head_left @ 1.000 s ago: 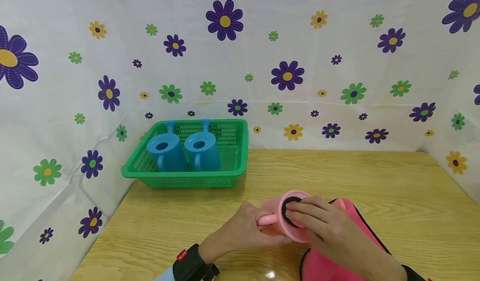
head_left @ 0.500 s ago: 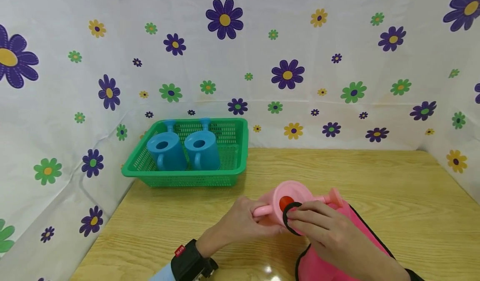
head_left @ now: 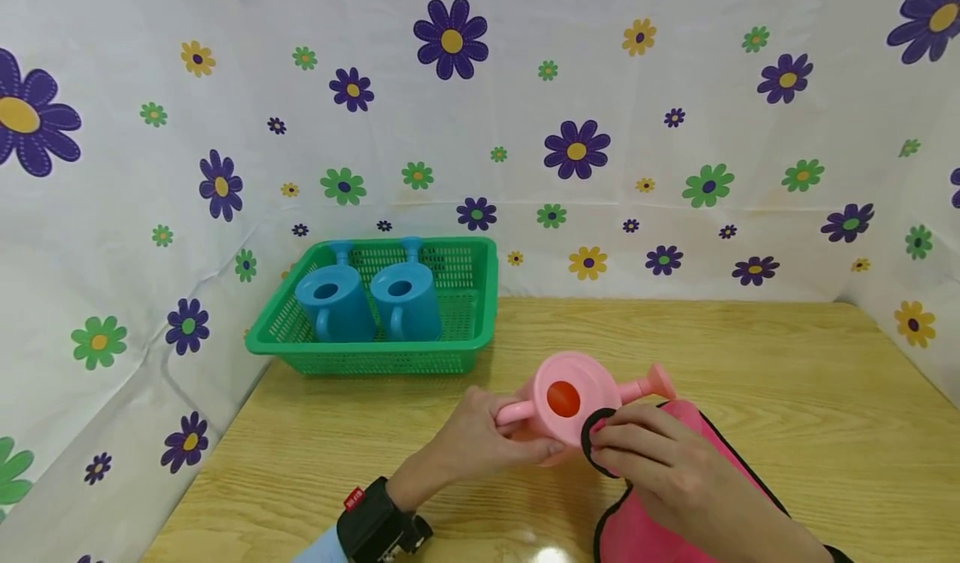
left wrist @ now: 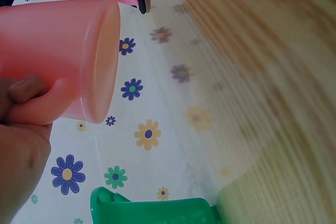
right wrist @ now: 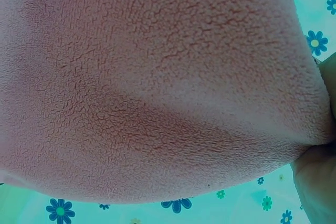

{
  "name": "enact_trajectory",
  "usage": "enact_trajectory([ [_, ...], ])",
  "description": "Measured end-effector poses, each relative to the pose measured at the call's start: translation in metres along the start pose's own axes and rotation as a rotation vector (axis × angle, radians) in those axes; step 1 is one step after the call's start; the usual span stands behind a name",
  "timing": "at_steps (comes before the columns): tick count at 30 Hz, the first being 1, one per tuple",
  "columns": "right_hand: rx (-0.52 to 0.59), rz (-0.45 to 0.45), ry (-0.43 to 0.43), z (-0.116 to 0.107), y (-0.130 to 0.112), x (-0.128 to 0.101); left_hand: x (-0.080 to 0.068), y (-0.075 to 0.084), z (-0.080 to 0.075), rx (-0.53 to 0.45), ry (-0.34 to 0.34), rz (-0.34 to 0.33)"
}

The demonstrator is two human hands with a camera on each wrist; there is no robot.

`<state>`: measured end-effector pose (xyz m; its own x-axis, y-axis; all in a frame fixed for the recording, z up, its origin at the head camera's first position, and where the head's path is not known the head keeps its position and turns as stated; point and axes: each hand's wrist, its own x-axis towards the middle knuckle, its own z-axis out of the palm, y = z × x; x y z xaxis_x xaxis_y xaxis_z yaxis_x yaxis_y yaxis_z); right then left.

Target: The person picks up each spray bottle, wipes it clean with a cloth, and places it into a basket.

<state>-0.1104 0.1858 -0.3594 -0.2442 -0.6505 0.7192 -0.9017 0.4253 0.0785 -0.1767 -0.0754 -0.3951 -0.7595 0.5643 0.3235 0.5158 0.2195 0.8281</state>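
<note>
above the wooden table (head_left: 750, 354), near its front edge, our left hand (head_left: 480, 438) gripped the small pink plastic watering can (head_left: 570, 396) by its handle, spout pointing right; our right hand (head_left: 660, 463) pinched the black-edged pink fleece cloth (head_left: 645, 530) against its near side.

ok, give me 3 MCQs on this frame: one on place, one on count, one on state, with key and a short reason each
1. Where is the basket?
A. back left of the table
B. front right
C. under the cloth

2. How many blue cans sit in it?
A. one
B. two
C. four

3. How is the pink can held?
A. standing free on the table
B. left hand grips its handle
C. lying inside the basket

Key: 1 A, it sits at the table's far left corner. 2 B, one blue can stands beside another. 3 B, the left hand curls round the handle while the right hand holds the pink cloth.
</note>
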Motion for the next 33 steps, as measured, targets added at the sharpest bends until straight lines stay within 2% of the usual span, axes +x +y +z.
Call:
enact_trajectory([
  [10, -0.059, -0.023, 0.015, 0.002, 0.000, 0.001, -0.003, -0.003, -0.001, 0.021, 0.003, 0.009],
  [16, -0.097, -0.020, 0.020, 0.004, 0.001, 0.002, -0.006, -0.001, -0.001, 0.053, 0.021, 0.083],
  [22, -0.123, 0.006, 0.032, 0.006, 0.004, 0.002, -0.008, 0.001, 0.002, 0.051, -0.016, 0.146],
  [27, -0.144, 0.020, 0.085, 0.010, 0.007, 0.003, -0.007, 0.002, 0.004, 0.094, -0.055, 0.243],
  [33, -0.142, 0.076, 0.086, 0.010, 0.008, 0.002, -0.007, 0.003, 0.005, 0.194, -0.079, 0.355],
])
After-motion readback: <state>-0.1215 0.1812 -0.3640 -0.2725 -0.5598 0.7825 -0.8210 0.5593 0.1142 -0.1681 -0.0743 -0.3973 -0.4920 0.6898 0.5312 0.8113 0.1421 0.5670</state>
